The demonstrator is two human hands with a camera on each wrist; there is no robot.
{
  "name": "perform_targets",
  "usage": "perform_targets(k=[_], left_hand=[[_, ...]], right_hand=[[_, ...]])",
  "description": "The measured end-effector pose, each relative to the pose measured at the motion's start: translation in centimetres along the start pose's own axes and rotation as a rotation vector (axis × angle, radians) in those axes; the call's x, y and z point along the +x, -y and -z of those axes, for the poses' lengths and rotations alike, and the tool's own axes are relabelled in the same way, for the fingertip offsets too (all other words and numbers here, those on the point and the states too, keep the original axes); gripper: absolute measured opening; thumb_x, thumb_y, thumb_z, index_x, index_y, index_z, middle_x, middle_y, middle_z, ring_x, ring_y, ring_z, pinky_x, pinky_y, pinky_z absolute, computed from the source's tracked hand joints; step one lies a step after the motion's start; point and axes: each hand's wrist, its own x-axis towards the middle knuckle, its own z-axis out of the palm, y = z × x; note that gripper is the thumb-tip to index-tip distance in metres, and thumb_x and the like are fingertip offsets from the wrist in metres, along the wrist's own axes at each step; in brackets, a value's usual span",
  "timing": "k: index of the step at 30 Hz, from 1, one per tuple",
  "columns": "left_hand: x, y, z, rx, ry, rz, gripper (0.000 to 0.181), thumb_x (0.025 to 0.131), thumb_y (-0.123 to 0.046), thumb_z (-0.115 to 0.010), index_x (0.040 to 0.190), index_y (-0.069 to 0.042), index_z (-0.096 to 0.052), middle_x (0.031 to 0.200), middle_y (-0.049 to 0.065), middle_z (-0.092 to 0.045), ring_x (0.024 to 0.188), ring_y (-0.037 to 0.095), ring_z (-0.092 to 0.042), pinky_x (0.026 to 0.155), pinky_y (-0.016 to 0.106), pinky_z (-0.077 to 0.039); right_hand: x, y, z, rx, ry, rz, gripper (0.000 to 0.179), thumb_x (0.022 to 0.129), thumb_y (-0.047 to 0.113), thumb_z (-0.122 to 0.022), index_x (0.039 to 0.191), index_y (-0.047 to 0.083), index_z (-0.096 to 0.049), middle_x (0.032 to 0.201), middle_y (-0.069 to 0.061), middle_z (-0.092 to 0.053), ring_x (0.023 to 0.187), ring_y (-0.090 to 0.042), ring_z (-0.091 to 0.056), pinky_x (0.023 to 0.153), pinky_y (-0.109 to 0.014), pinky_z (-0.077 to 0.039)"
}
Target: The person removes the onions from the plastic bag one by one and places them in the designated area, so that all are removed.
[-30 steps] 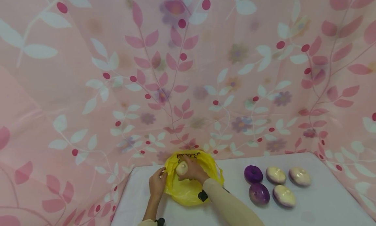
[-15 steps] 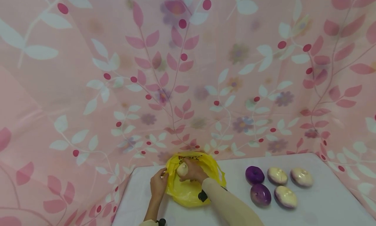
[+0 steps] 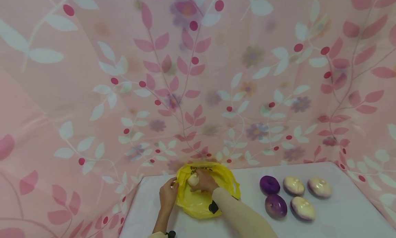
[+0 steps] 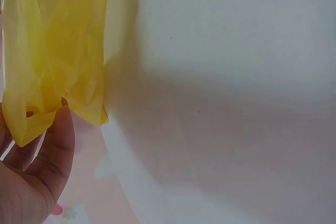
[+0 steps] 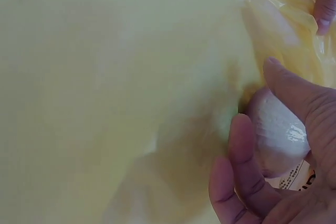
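A yellow plastic bag (image 3: 198, 208) lies spread with its mouth toward me on the table. My left hand (image 3: 168, 196) pinches the bag's left rim; the left wrist view shows thumb and fingers on the gathered yellow film (image 4: 73, 40). Inside the bag's mouth, my right hand (image 3: 205, 180) grips a cream-and-purple turnip (image 3: 193, 180). In the right wrist view the turnip (image 5: 278, 129) sits between the thumb and curled fingers, glossy and pale with a lilac tint. Part of it is hidden behind the hand.
Several glossy turnips stand at the right of the white table (image 3: 247, 196): two purple ones, including a purple turnip (image 3: 270, 185), and three cream ones, including a cream turnip (image 3: 302, 208). A pink floral cloth (image 3: 210, 93) hangs behind the table.
Both hands keep their holds on the bag rim and the turnip. The whole scene has shifted slightly right and down in the head view; little else differs.
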Motion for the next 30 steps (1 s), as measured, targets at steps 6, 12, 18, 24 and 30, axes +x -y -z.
perform_targets(k=[6, 12, 18, 24, 30], left_hand=[[-0.5, 0.0, -0.2, 0.002, -0.012, -0.018, 0.022, 0.085, -0.003, -0.075, 0.107, -0.004, -0.074, 0.087, 0.012, -0.073, 0.077, 0.030, -0.069, 0.066, 0.046, -0.055], [-0.5, -0.5, 0.1, -0.002, -0.029, -0.036, 0.023, 0.084, -0.001, -0.075, 0.106, -0.002, -0.074, 0.086, 0.014, -0.073, 0.075, 0.032, -0.069, 0.067, 0.049, -0.055], [-0.5, -0.7, 0.3, 0.002, -0.053, -0.061, 0.023, 0.082, 0.001, -0.076, 0.104, -0.002, -0.074, 0.084, 0.013, -0.073, 0.073, 0.031, -0.069, 0.065, 0.048, -0.054], [-0.6, -0.8, 0.3, 0.003, -0.054, -0.059, 0.022, 0.082, 0.002, -0.075, 0.104, -0.002, -0.075, 0.085, 0.014, -0.073, 0.076, 0.032, -0.069, 0.067, 0.050, -0.054], [-0.5, -0.8, 0.3, 0.007, -0.065, -0.064, 0.021, 0.081, 0.001, -0.076, 0.102, -0.003, -0.075, 0.084, 0.013, -0.073, 0.074, 0.031, -0.069, 0.066, 0.049, -0.054]], right_hand=[[-0.5, -0.3, 0.0, -0.033, -0.025, 0.048, 0.083, 0.076, 0.022, -0.085, 0.146, 0.010, -0.043, 0.134, -0.016, -0.052, 0.073, -0.023, -0.056, 0.054, -0.034, -0.050], [-0.1, -0.9, -0.1, -0.056, -0.028, 0.038, 0.082, 0.076, 0.027, -0.085, 0.146, 0.012, -0.044, 0.134, -0.012, -0.053, 0.078, -0.021, -0.056, 0.056, -0.033, -0.051], [0.1, -1.2, -0.3, -0.046, -0.040, 0.025, 0.076, 0.074, 0.027, -0.086, 0.138, 0.015, -0.048, 0.118, -0.009, -0.059, 0.074, -0.022, -0.056, 0.055, -0.034, -0.051], [-0.5, -1.2, -0.1, -0.088, -0.040, 0.047, 0.068, 0.073, 0.027, -0.087, 0.130, 0.019, -0.052, 0.108, -0.008, -0.061, 0.068, -0.020, -0.055, 0.052, -0.032, -0.050], [-0.8, -1.1, 0.3, -0.118, -0.040, 0.044, 0.066, 0.072, 0.022, -0.088, 0.126, 0.023, -0.052, 0.104, -0.006, -0.060, 0.064, -0.020, -0.055, 0.052, -0.032, -0.049]])
